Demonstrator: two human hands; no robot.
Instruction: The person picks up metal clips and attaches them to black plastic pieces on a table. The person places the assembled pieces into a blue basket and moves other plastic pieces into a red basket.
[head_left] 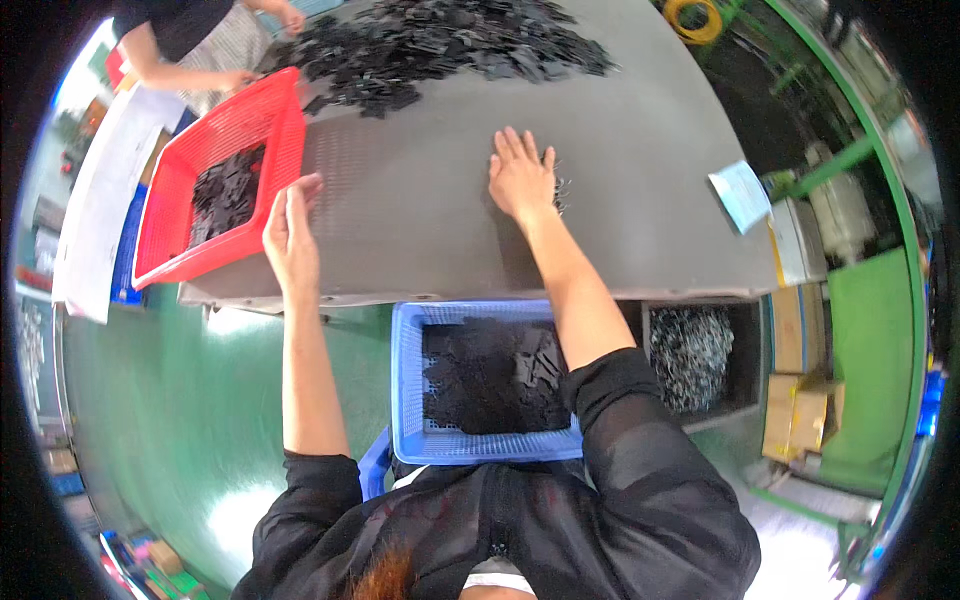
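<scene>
My right hand (pixel 522 178) lies flat on the grey table (pixel 420 230) with its fingers spread and nothing in them. Close to its wrist are a few small shiny metal pieces (pixel 563 192). My left hand (pixel 291 238) is held edge-on beside the near right corner of a red plastic basket (pixel 283 150). Its fingers are stretched out; whether it touches the basket I cannot tell. Flat black pieces (pixel 228 195) lie inside that basket. A blue basket (pixel 408 390) in front of my body holds more black pieces (pixel 490 375).
A large pile of black pieces (pixel 430 45) covers the table's far side. Another person's hand (pixel 235 80) is at the red basket's far rim. A dark bin (pixel 740 375) of small metal parts (pixel 692 355) stands below the table at right. Light blue paper (pixel 740 195) lies at the right edge.
</scene>
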